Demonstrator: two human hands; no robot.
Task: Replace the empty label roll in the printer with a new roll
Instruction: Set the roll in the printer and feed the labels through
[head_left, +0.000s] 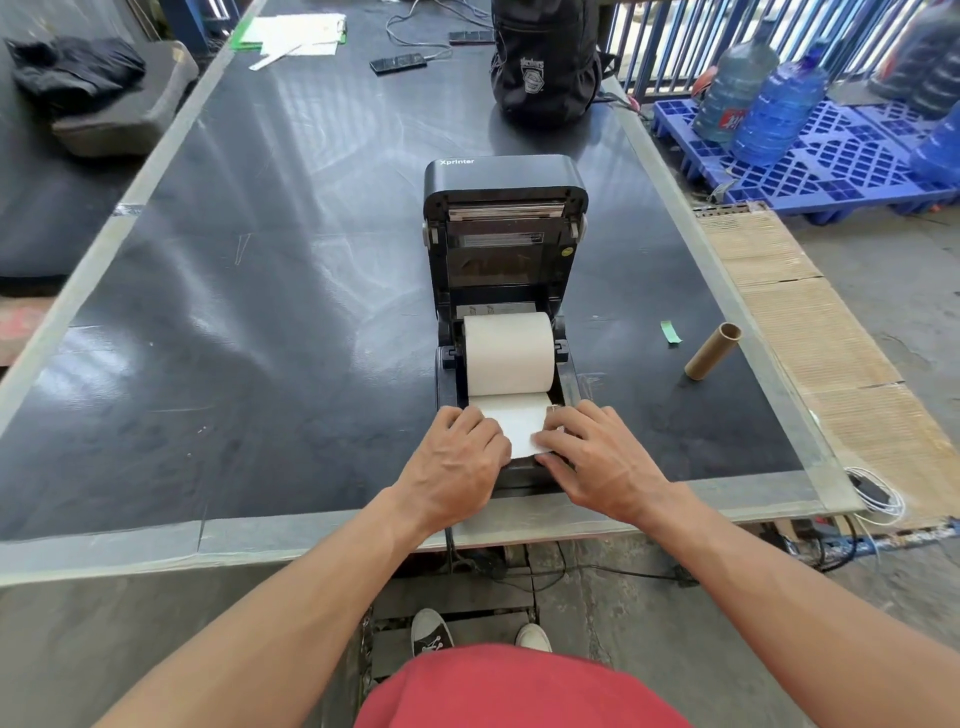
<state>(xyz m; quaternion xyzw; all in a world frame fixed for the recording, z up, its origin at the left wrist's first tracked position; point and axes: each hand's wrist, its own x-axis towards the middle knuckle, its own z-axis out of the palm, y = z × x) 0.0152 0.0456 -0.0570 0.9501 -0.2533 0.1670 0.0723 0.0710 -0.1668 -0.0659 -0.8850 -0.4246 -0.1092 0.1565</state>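
Note:
A black label printer (503, 176) stands near the table's front edge with its lid tipped up and back. A full white label roll (508, 352) sits in its bay between the side guides. The roll's loose end (519, 423) lies forward over the printer's front. My left hand (457, 462) rests on the left side of that paper strip. My right hand (597, 457) presses its right side, fingers flat on the paper. The empty brown cardboard core (712, 352) lies on the table to the right of the printer.
A small green tape scrap (671, 331) lies near the core. A black backpack (543, 57), phones (397, 62) and papers (298, 32) sit at the far end of the dark table (249, 291). Blue water jugs (779, 111) stand on a pallet at right. Cables hang below the front edge.

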